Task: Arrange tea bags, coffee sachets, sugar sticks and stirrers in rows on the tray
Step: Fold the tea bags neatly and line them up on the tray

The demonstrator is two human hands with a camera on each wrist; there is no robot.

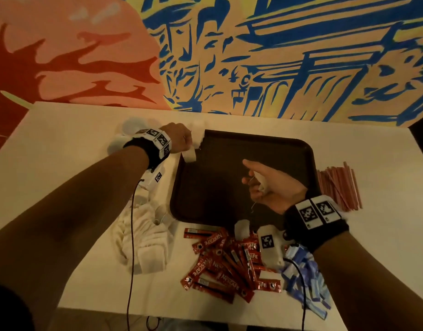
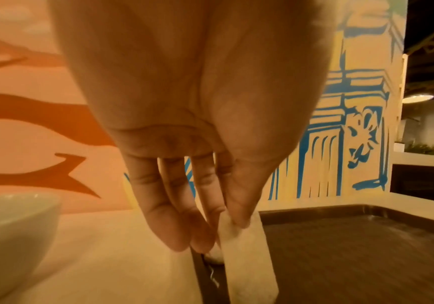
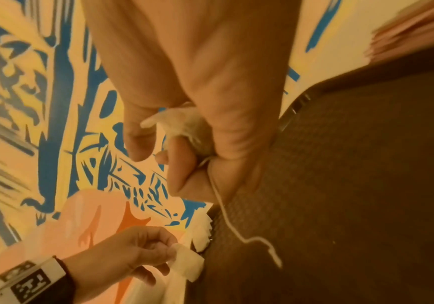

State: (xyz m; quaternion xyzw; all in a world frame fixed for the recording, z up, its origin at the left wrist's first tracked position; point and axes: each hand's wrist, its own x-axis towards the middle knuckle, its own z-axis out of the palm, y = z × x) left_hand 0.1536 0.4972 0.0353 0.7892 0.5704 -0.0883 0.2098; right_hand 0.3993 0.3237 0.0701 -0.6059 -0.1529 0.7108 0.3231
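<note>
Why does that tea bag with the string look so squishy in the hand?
The tea bag bunches inside the right hand, so it is probably soft and floppy. Its string dangles in loose curls, so it likely weighs almost nothing and might snag.

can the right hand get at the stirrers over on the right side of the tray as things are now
Probably, but not freely. The stirrers lie beside the tray, close to the right hand, with nothing between. But that hand already grips a tea bag, so it should set that down first.

Bare forearms; each wrist wears a black band (image 1: 315,231) carrying white square-coded marker blocks (image 1: 158,139) and a thin cable (image 1: 131,235).
</note>
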